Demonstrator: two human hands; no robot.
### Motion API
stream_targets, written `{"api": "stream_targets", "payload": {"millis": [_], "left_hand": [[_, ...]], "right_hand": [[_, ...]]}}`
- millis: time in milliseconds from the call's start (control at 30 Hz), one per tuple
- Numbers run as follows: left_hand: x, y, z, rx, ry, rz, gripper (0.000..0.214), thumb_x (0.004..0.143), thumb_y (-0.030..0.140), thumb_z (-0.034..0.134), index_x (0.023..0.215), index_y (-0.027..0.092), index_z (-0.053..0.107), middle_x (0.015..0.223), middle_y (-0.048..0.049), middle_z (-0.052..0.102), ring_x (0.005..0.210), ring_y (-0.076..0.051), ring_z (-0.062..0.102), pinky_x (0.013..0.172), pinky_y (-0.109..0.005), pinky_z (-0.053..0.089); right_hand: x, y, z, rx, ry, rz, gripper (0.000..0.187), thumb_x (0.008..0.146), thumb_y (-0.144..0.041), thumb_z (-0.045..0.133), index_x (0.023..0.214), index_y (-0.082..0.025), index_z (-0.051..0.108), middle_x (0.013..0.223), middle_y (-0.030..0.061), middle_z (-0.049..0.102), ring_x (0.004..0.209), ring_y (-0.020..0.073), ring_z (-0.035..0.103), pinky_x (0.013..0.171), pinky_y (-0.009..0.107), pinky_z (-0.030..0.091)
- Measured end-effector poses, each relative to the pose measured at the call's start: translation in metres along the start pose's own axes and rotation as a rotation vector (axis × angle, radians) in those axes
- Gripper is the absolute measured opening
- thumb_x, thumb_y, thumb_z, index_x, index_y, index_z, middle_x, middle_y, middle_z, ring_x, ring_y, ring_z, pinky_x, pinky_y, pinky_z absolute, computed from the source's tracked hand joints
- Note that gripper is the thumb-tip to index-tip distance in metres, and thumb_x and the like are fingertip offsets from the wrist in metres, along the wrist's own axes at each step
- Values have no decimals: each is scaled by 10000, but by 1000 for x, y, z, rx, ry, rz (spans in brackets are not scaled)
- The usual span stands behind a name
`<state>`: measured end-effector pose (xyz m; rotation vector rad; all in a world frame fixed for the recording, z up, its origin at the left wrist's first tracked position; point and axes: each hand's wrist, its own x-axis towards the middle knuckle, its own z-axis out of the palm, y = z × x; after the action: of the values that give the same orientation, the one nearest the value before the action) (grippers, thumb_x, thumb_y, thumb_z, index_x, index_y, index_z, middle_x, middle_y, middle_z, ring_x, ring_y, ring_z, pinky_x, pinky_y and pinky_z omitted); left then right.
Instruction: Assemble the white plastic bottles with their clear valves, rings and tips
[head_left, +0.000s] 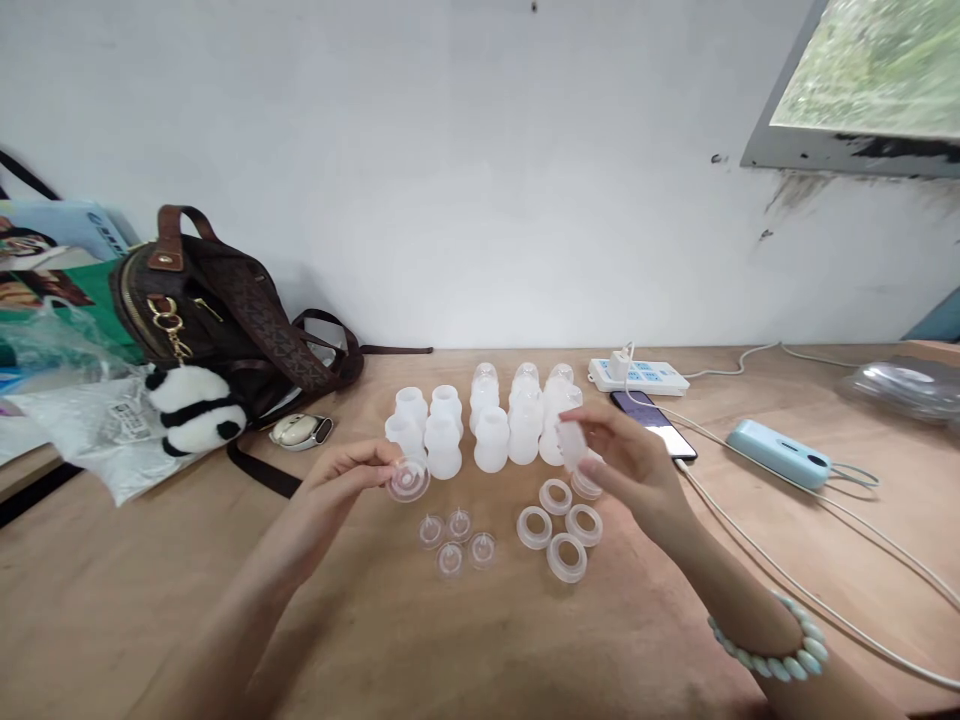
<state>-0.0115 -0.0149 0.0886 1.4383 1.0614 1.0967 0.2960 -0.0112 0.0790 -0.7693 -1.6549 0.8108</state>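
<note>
My left hand (349,475) pinches a clear bottle nipple (409,480) by its rim, over the table. Between the thumb and fingers of my right hand (634,470) is a translucent collar ring (571,443), tilted on edge. Small white baby bottles (492,442) stand upright in rows behind the hands. Several at the left have bare mouths, while the back right ones wear clear domed caps (526,376). Four-sided in layout, more clear nipples (450,558) lie in front of my left hand. Loose collar rings (567,557) lie flat near my right hand, with a few stacked beneath it.
At left are a brown backpack (225,300) with a panda charm (196,410), plastic bags and a watch (301,431). To the right lie a phone (652,420), a power strip (641,376), a blue power bank (780,455) and white cables. A wall stands behind.
</note>
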Motion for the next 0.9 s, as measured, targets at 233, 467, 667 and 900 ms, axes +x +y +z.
{"api": "stream_targets", "payload": {"millis": [233, 467, 667, 900], "left_hand": [[-6, -31, -42, 580, -375, -268, 226, 808, 412, 626, 694, 228, 691, 728, 19, 663, 755, -203, 591, 710, -257, 447], [-4, -55, -40, 666, -408, -249, 289, 832, 480, 604, 805, 213, 711, 835, -13, 714, 809, -220, 630, 714, -275, 466], [-2, -59, -24, 629, -366, -241, 279, 839, 439, 585, 799, 181, 684, 791, -28, 674, 760, -216, 588, 671, -288, 423], [-1, -69, -16, 566, -380, -234, 204, 850, 377, 587, 814, 178, 619, 711, 7, 603, 652, -167, 502, 582, -262, 355]], "right_hand": [[-8, -2, 14, -517, -739, 55, 278, 714, -99, 756, 958, -216, 693, 970, 20, 608, 919, 193, 557, 839, 347, 439], [-15, 9, 27, -707, -957, 44, 135, 761, -186, 766, 872, -218, 697, 987, 16, 529, 892, 183, 487, 819, 347, 396], [-17, 13, 28, -802, -914, 56, 107, 778, -160, 725, 869, -206, 692, 1015, 41, 526, 954, 209, 479, 846, 369, 394], [-14, 15, 23, -852, -902, 80, 204, 753, -135, 734, 941, -202, 694, 1055, 60, 554, 999, 243, 492, 862, 390, 415]]}}
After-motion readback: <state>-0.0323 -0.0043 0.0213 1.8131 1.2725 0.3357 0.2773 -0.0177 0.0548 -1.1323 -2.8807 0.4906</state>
